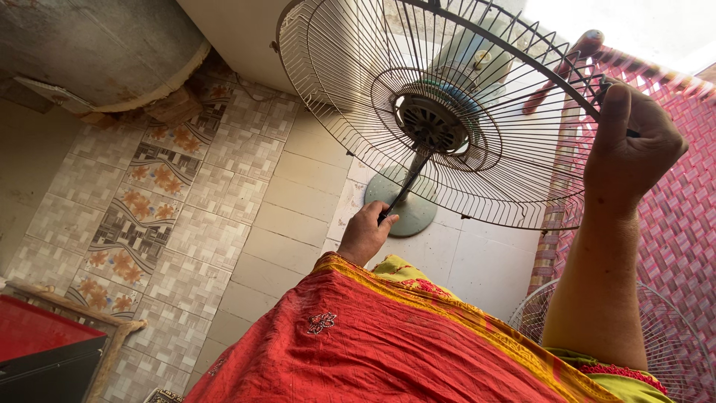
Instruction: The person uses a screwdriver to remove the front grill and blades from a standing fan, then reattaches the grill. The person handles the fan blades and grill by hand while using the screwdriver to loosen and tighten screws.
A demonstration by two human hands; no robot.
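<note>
A pedestal fan stands in front of me with its wire rear guard [358, 82] tilted toward me and the motor hub [431, 123] at its centre. My left hand [365, 233] grips the dark pole [409, 179] just under the hub. My right hand [630, 149] is raised and closed on the guard's outer rim at the right. The round grey base [406, 213] rests on the floor behind my left hand. Red and yellow cloth [358, 343] covers my lap.
A second wire fan guard [671, 336] lies at the lower right, against a pink woven cot [682, 216]. A large grey tank [104, 52] stands at the upper left over patterned floor tiles [149, 201]. A red and black box [45, 351] sits at the lower left.
</note>
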